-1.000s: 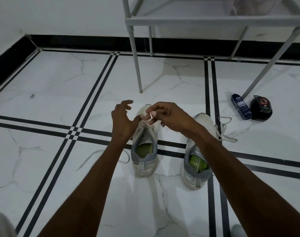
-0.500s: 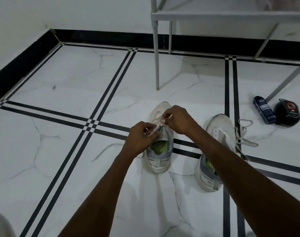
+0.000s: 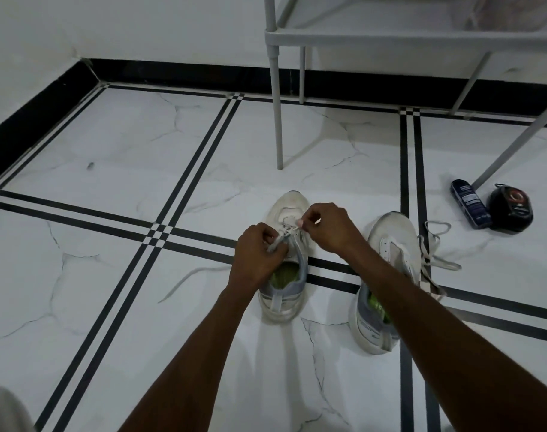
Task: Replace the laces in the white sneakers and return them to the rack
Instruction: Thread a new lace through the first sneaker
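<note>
Pinching the flat white lace (image 3: 277,243), both the left hand (image 3: 258,255) and right hand (image 3: 330,227) straddle the white mesh sneaker (image 3: 286,260), whose toe points away.

Rack (image 3: 390,42) — upper part cut off by the top edge. Right sneaker (image 3: 387,275) — heel partly hidden behind the forearm. Blue can (image 3: 470,203): label print too small to read.

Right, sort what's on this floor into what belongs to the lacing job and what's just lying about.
Job:
left sneaker
lace pinched by left hand and right hand
right sneaker
loose lace beside it
rack

Lying about:
dark blue bottle
black round object
</note>
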Tool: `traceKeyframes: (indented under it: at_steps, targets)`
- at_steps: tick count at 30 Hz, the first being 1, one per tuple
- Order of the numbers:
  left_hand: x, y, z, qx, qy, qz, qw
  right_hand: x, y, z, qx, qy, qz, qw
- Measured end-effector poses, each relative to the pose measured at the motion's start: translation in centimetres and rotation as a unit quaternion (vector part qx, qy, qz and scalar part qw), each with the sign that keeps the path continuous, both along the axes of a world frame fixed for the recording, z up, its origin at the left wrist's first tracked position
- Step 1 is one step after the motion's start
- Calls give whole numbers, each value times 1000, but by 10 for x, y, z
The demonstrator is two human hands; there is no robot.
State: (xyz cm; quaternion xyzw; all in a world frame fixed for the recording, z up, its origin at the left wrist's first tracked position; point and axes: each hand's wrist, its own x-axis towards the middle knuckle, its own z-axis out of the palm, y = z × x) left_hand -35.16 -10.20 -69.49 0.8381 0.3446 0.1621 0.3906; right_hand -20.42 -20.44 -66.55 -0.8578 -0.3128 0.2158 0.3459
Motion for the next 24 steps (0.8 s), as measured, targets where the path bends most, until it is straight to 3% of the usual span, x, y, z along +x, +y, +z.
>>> traceKeyframes:
  at_steps: [4,8,17,21,24]
  targets:
    - [2,-3,-1,8,2,8,1000,-15,2,-10,25,30,-5,999]
    - [1,-6,-1,36,-1,16,999,-17,1,-17,44,1,-36,998]
    - [-2,-4,-3,56,-25,25,998,-8,-9,-37,85,159,-214,960]
    - [0,-6,0,49,-32,22,998,-7,-7,-30,130,155,-277,939]
    - [2,-7,1,50,-33,23,998,-6,-10,-28,93,104,-274,951]
